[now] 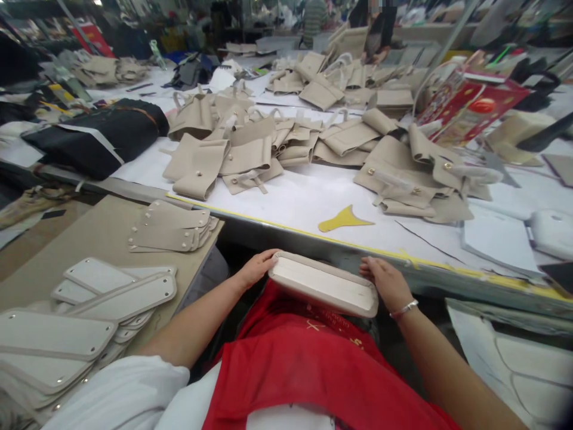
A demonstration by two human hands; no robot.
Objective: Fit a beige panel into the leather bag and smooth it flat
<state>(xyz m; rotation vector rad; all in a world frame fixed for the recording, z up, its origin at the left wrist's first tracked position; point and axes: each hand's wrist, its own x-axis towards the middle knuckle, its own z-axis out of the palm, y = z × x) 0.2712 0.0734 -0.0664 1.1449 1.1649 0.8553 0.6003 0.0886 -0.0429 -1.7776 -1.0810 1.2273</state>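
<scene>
A beige, padded rectangular piece (pixel 324 283) with a white inner face lies at my lap, over the red apron (pixel 308 370). My left hand (pixel 259 267) grips its upper left corner, the fingers closed on the edge. By its right end is my right hand (pixel 385 279), with the fingers curled together near the upper right corner. Whether those fingers hold anything is too small to make out. A yellow pointed piece (pixel 344 220) rests on the white tabletop beyond.
Beige leather pieces (pixel 250 149) are heaped across the white table (pixel 299 194). A black bundle (pixel 105 134) lies at left, a red bag (pixel 478 104) at right. Stacked panels (pixel 54 340) cover a board at lower left. The table's metal edge runs just past my hands.
</scene>
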